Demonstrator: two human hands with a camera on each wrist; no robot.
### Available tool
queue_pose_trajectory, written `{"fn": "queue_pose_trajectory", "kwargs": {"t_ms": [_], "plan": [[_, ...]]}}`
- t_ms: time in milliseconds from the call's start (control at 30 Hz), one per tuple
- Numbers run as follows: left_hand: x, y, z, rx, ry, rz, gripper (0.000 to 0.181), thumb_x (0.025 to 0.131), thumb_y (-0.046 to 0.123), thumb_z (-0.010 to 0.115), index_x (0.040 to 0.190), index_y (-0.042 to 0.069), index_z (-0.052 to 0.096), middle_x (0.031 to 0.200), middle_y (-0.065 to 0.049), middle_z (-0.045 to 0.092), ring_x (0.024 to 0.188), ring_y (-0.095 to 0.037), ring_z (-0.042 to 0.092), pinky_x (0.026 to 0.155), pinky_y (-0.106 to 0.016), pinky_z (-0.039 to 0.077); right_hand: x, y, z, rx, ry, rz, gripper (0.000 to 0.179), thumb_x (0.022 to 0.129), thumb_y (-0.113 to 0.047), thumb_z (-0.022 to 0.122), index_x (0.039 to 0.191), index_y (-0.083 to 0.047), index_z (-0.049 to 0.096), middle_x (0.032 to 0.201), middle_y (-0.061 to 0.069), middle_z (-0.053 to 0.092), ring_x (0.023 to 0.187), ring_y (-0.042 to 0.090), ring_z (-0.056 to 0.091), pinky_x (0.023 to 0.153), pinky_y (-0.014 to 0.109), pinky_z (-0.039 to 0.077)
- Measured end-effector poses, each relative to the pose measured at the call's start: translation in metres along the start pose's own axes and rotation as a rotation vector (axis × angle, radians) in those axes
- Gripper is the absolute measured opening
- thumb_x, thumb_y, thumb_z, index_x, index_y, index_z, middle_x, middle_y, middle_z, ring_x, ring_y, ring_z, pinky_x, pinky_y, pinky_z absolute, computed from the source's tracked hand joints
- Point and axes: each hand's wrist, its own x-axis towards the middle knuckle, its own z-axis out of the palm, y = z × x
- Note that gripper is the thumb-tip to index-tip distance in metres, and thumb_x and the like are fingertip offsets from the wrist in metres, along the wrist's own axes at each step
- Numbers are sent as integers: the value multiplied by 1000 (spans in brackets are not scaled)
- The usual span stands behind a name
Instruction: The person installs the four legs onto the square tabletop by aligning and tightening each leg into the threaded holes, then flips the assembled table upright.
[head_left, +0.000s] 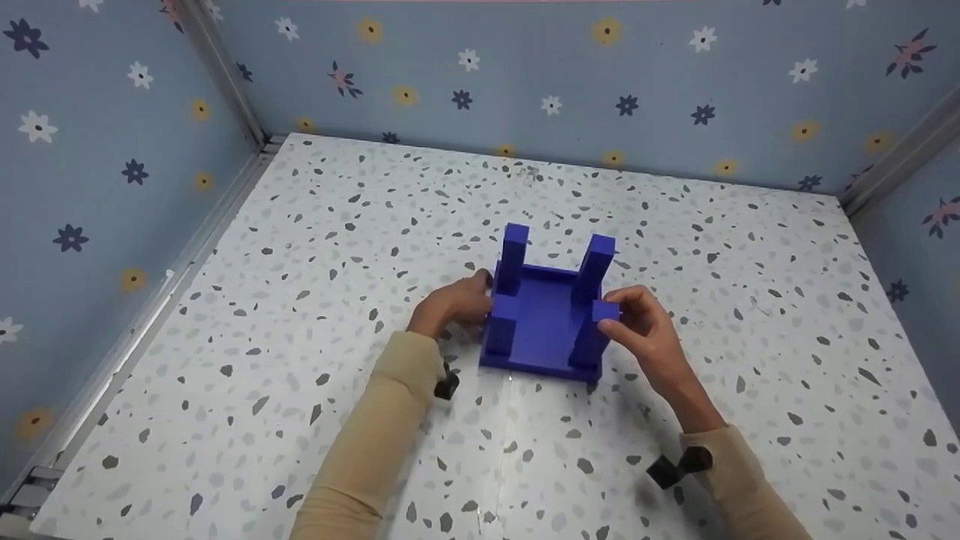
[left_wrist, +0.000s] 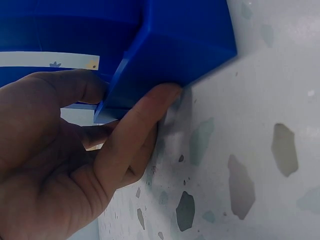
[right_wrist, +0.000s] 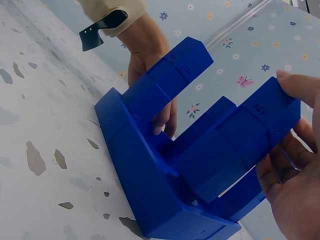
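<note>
A blue plastic piece lies on the tabletop: a shallow square base (head_left: 546, 324) with a raised rim and several square posts standing up at its corners, like a small upside-down table. My left hand (head_left: 459, 301) is at the base's left side. In the left wrist view, the left hand (left_wrist: 55, 150) grips the edge, thumb on one side of the thin wall and a finger along the outer face. My right hand (head_left: 651, 341) pinches the top of the near right post (head_left: 591, 341) between thumb and fingers. In the right wrist view that post (right_wrist: 260, 112) carries a number and leans.
The white speckled tabletop (head_left: 315, 247) surrounds the blue piece. Blue flowered panels (head_left: 510, 82) stand along the back and sides, joined by metal frame bars (head_left: 225, 71). Black wrist mounts (head_left: 679, 465) hang by the tan sleeves (head_left: 375, 435).
</note>
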Motion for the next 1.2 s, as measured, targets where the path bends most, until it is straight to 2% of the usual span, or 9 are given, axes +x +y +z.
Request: {"fn": "queue_pose_trajectory", "kwargs": {"t_ms": [300, 400, 533, 633, 800, 900, 1033, 1200], "plan": [[1, -1, 0, -2, 2, -7, 68, 86, 52, 59, 139, 17, 32, 96, -9, 64, 72, -21, 65, 63, -50, 52, -1, 0, 2, -13, 26, 1, 32, 86, 1, 66, 112, 6, 50, 107, 9, 56, 94, 20, 56, 79, 27, 49], [1, -1, 0, -3, 3, -8, 68, 86, 51, 59, 139, 17, 32, 97, -8, 64, 72, -21, 65, 64, -50, 52, -1, 1, 2, -8, 23, -10, 32, 87, -1, 65, 114, 5, 49, 110, 8, 55, 99, 19, 56, 84, 26, 48], [0, 0, 0, -8, -2, -6, 63, 89, 50, 57, 137, 17, 33, 96, -9, 66, 72, -21, 68, 65, -52, 51, -1, 3, 1, 80, -34, -72, 26, 95, -4, 51, 119, 8, 47, 116, 9, 55, 110, 21, 53, 95, 28, 42], [0, 0, 1, -10, -4, -8, 60, 91, 49, 55, 137, 18, 33, 95, -9, 66, 73, -21, 69, 66, -52, 51, 1, 6, 1, 171, -104, -130, 27, 97, -3, 40, 120, 9, 48, 117, 11, 56, 114, 23, 53, 100, 32, 39], [0, 1, 1, -8, -4, -20, 60, 91, 49, 55, 138, 18, 32, 97, -8, 65, 75, -21, 69, 66, -52, 51, 4, 8, 1, 241, -182, -175, 29, 96, 1, 38, 118, 10, 54, 117, 14, 59, 113, 27, 55, 103, 35, 39], [0, 0, 1, -8, -2, -22, 62, 89, 50, 56, 137, 18, 33, 98, -9, 65, 75, -21, 68, 66, -52, 51, 5, 7, 1, 247, -197, -167, 30, 97, 0, 37, 119, 12, 54, 116, 14, 61, 112, 27, 56, 103, 36, 40], [0, 0, 1, -16, 0, -26, 62, 89, 51, 57, 137, 19, 34, 98, -8, 65, 74, -22, 68, 67, -52, 51, 5, 5, 0, 247, -205, -112, 33, 99, -6, 39, 120, 15, 54, 112, 14, 65, 110, 27, 59, 103, 36, 41], [1, -1, 1, -24, -3, -30, 64, 88, 52, 57, 138, 20, 33, 96, -8, 66, 75, -22, 69, 69, -53, 51, 6, 3, -1, 255, -211, -72, 34, 100, -9, 39, 120, 14, 55, 108, 11, 66, 107, 26, 60, 102, 37, 43]]}}
